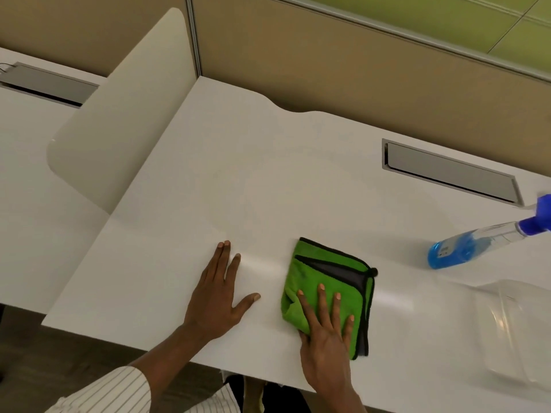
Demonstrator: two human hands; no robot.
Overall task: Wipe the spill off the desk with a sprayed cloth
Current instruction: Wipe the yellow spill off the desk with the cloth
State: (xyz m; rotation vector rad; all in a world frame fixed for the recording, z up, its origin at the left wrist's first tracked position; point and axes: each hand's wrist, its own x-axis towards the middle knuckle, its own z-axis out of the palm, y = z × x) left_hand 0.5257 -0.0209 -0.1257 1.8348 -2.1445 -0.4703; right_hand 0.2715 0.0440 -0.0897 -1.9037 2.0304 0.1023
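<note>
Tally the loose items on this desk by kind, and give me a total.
Green cloth: 1, flat under the right hand
Spray bottle of blue liquid: 1
Clear plastic container: 1
Total: 3
The left hand rests on the bare desk, holding nothing.

Green cloth [326,281] is showing black trim; beside it, bottle [465,247] is holding blue liquid; bench [238,180] is looking white; sleeve [113,391] is showing pinstripes.

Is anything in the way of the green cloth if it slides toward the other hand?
Nothing visible. The right hand presses flat on the green cloth, and only bare desk lies between it and the left hand.
</note>
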